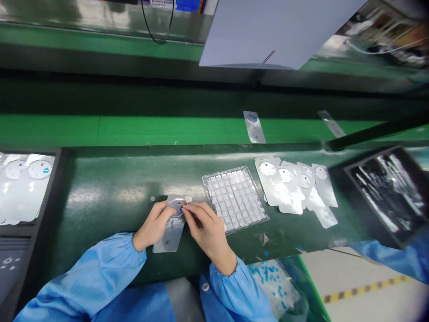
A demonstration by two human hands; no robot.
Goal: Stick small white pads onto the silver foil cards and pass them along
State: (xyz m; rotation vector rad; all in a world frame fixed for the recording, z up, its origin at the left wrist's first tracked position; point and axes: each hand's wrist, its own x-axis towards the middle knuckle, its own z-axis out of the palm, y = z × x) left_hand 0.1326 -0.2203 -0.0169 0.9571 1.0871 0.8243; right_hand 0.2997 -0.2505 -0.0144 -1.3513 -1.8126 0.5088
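Note:
A thin grey rectangular plate [170, 237] with a round disc area near its top lies at a slant on the green bench in front of me. My left hand [154, 226] grips its left edge, the thumb resting on the disc area. Thumb and forefinger of my right hand [209, 228] are pinched together at the disc's right side. A tiny dark or bluish bit shows at those fingertips, too small to name. Just right of my right hand, a clear plastic tray [246, 172] holds rows of small pale pieces.
Several similar plates [278, 192] lie overlapped right of the tray; more plates [25, 192] sit in a dark rack at left. One plate [256, 132] lies on the green strip behind. A black tray [385, 192] and a co-worker's blue sleeve [395, 257] are at right. A bag with blue bits [273, 281] hangs below.

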